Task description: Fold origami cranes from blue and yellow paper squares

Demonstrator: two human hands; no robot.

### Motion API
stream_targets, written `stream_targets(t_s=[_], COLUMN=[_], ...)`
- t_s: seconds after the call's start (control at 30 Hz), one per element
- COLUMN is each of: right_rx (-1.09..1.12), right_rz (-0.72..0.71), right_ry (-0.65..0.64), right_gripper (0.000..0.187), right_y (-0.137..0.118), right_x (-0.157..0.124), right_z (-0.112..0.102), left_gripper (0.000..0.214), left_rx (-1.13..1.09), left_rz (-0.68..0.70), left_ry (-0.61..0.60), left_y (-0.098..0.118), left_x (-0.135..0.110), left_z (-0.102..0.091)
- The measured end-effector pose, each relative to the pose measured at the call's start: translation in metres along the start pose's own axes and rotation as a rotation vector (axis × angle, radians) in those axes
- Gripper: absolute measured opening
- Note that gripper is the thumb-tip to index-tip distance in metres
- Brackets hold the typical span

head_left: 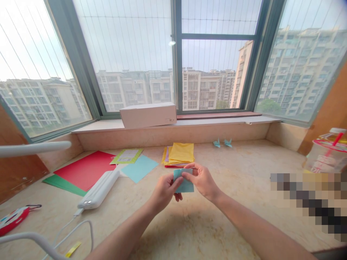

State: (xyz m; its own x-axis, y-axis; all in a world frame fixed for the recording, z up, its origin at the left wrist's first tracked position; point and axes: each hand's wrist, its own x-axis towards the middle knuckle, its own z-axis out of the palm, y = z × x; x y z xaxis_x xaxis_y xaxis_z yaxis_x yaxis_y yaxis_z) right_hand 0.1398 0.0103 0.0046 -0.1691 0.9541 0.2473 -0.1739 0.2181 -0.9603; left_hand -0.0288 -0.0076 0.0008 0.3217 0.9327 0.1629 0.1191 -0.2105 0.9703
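Note:
A small square of light blue paper point(187, 185), which looks folded, is held up above the marble-patterned surface between both hands. My left hand point(166, 186) pinches its left side, thumb in front and fingers behind. At the upper right, my right hand point(200, 179) grips the top edge between thumb and fingers. Just beyond the hands lies a stack of yellow, purple and red paper point(181, 152). Two small folded blue paper cranes point(217, 143) sit farther back on the right.
Left of the hands lie a light blue sheet point(140, 169), a red sheet point(86, 169), a green sheet point(65, 185) and a white power bank point(99, 189) with a cable. A white box point(148, 115) rests on the window ledge. A plastic cup point(326, 155) with a red straw stands right.

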Motion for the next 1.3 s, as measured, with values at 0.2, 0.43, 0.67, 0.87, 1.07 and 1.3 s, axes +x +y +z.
stream_targets(t_s=[0.2, 0.43, 0.67, 0.87, 1.07, 1.3], right_rx=[-0.234, -0.698, -0.778, -0.351, -0.414, -0.489], right_rz=[-0.07, -0.654, -0.581, -0.342, -0.213, -0.241], right_ry=[0.166, -0.021, -0.232, -0.096, -0.031, 0.038], right_gripper=[0.031, 0.03, 0.06, 0.034, 0.03, 0.033], right_y=[0.009, 0.01, 0.021, 0.012, 0.007, 0.01], right_x=[-0.003, -0.012, -0.016, -0.008, -0.006, -0.01], right_z=[0.003, 0.004, 0.012, 0.004, 0.001, 0.008], left_gripper=[0.035, 0.039, 0.04, 0.035, 0.037, 0.04], left_rx=[0.184, 0.009, -0.057, 0.163, 0.387, 0.001], left_rz=[0.068, 0.053, 0.098, 0.107, 0.133, 0.005], left_ry=[0.165, 0.306, 0.364, 0.265, 0.108, -0.008], left_y=[-0.007, 0.003, 0.005, -0.002, 0.002, 0.002], left_x=[0.0, -0.001, 0.0, 0.0, -0.004, 0.0], left_z=[0.008, 0.01, 0.008, 0.003, 0.0, 0.002])
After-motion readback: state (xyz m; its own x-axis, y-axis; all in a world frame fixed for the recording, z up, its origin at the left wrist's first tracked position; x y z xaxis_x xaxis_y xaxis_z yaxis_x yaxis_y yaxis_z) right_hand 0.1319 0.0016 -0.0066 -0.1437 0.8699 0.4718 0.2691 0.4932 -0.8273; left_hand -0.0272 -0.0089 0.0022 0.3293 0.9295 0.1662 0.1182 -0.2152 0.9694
